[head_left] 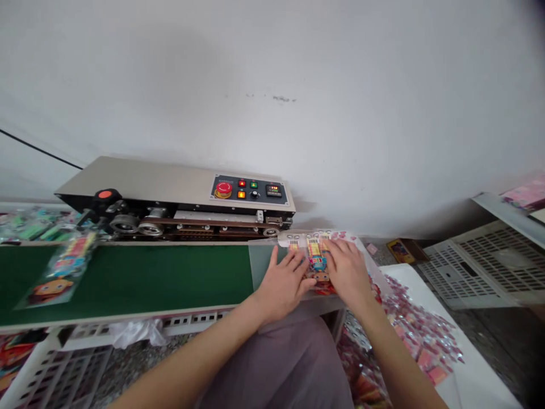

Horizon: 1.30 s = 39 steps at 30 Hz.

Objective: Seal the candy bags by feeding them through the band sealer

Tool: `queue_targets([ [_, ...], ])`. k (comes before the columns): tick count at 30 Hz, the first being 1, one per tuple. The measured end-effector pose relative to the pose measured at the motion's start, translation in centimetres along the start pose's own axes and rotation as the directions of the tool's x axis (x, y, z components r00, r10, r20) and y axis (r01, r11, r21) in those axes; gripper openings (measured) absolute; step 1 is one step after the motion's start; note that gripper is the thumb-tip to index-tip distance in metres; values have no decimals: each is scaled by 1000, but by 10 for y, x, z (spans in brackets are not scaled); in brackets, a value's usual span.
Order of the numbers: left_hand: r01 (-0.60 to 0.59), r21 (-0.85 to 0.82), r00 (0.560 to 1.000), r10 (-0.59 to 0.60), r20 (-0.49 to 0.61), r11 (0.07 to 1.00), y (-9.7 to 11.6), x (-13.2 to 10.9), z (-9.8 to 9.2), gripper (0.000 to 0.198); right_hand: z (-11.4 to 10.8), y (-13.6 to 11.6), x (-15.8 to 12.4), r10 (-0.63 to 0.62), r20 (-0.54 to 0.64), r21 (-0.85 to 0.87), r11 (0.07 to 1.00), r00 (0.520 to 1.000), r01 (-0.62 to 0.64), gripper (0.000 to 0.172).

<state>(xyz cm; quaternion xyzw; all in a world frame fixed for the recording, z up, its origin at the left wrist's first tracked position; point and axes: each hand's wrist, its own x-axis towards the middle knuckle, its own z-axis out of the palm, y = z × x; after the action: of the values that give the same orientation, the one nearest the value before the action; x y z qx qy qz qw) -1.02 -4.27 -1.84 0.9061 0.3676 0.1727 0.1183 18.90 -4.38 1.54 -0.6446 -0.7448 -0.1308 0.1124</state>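
Observation:
At the right end of the green conveyor belt (170, 272), both hands rest on printed plastic packets. My left hand (281, 287) lies with its fingers spread, its thumb by the lower part of a cartoon-printed packet (316, 258). From the right, my right hand (349, 272) covers that packet's right edge, fingers stretched forward and apart. Parts of other packets show around the hands; their number is hidden. A sealing machine (179, 182) with a lit control panel (251, 190) stands behind the belt. Another filled packet (62, 270) lies on the belt's left end.
On the right, a white surface (477, 363) bears a heap of small pink wrapped pieces (419, 329). Plastic crates (472, 264) stand beyond it. More packets (34, 224) lie behind the belt at left. A white crate (72, 369) sits below the belt.

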Motion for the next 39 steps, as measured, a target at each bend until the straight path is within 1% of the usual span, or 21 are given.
queue_targets([
  [2, -13, 18, 1000, 13, -1, 1000, -3, 2, 9, 59, 2, 2, -21, -22, 26, -91, 996, 999, 24, 41],
  [4, -23, 75, 1000, 24, -9, 997, -7, 2, 20, 60, 5, -3, -35, -16, 54, -153, 988, 998, 24, 44],
  [6, -23, 137, 999, 28, -31, 990, -12, -2, 27, 58, 8, -11, -41, 20, 68, -183, 983, 998, -7, 46],
  [8, -11, 176, 999, 18, -42, 984, -18, -8, 27, 56, 10, -21, -40, 35, 77, -177, 984, 996, -21, 46],
  [10, 2, 196, 999, 6, -36, 981, -24, -16, 21, 55, 12, -31, -37, 29, 83, -149, 989, 996, -16, 44],
  [12, 25, 209, 1000, -21, -19, 978, -31, -26, 12, 55, 14, -40, -33, 15, 87, -113, 994, 996, -5, 44],
  [15, 92, 232, 995, -97, 11, 968, -40, -36, -6, 55, 13, -51, -23, -4, 95, -59, 998, 996, 10, 43],
  [17, 165, 250, 985, -172, 7, 954, -38, -35, -16, 56, 9, -52, -14, -9, 100, -34, 999, 995, 12, 40],
  [19, 197, 245, 979, -202, -5, 949, -30, -26, -20, 55, 4, -49, -5, 4, 97, -34, 999, 995, -1, 39],
  [20, 173, 231, 984, -177, -3, 958, -24, -20, -19, 54, 2, -45, -2, 15, 91, -44, 999, 996, -11, 40],
  [21, 122, 210, 992, -127, 6, 970, -18, -13, -16, 53, 1, -41, 0, 29, 83, -58, 998, 996, -24, 41],
  [23, -2, 170, 1000, -2, 26, 985, -8, 0, -4, 53, 1, -31, -2, 61, 69, -92, 994, 996, -54, 42],
  [24, -43, 160, 999, 39, 27, 986, -6, 4, 3, 54, 2, -26, -5, 74, 67, -108, 992, 995, -67, 43],
  [25, -62, 159, 998, 59, 22, 985, -5, 7, 10, 56, 3, -22, -9, 84, 70, -122, 990, 994, -75, 43],
  [27, -50, 171, 999, 50, 1, 984, -8, 6, 20, 57, 7, -17, -18, 84, 88, -128, 989, 993, -72, 45],
  [29, -18, 187, 1000, 20, -11, 982, -15, -1, 23, 58, 11, -19, -25, 54, 117, -103, 994, 992, -42, 47],
  [31, 13, 200, 1000, -11, -12, 980, -24, -12, 19, 57, 15, -28, -28, 6, 147, -54, 999, 989, 2, 47],
  [33, 43, 216, 999, -42, -10, 975, -32, -23, 11, 55, 18, -42, -26, -30, 164, -1, 1000, 986, 31, 47],
  [36, 93, 250, 995, -96, -2, 964, -44, -38, -3, 55, 18, -60, -19, -39, 162, 52, 998, 986, 31, 49],
  [38, 139, 278, 990, -142, -9, 950, -51, -46, -12, 55, 14, -64, -16, -29, 149, 58, 998, 988, 21, 48],
  [39, 167, 292, 986, -167, -23, 942, -53, -49, -17, 55, 12, -62, -15, -25, 140, 51, 999, 990, 18, 47],
])
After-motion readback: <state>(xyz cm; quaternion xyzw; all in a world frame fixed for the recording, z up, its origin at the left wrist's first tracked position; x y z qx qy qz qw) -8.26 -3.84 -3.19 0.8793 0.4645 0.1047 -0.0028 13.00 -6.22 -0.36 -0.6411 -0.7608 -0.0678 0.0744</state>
